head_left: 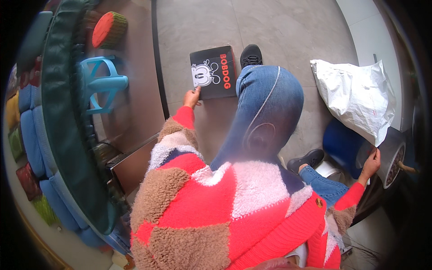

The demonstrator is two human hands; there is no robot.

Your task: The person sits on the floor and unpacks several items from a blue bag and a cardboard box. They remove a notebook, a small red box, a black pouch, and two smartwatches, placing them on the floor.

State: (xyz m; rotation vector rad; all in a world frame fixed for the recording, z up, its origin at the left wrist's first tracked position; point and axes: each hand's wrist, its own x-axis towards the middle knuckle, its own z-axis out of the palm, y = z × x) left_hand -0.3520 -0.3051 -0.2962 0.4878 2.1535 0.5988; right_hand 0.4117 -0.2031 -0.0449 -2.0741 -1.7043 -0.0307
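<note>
A black cardboard box with a white cartoon face and red lettering rests on the grey tiled floor. My left hand has its thumb on the box's near left corner; the other fingers are partly hidden at its edge. Off to the right, my right hand pinches the bottom corner of a crumpled white plastic bag. The bag spreads out over a blue bin. My bent knee in jeans is between the two hands, and a black shoe stands beside the box.
On the left are a light blue plastic stool, a round stool with a red top and a dark green padded edge. A planter with a stem stands at right, near a white cabinet.
</note>
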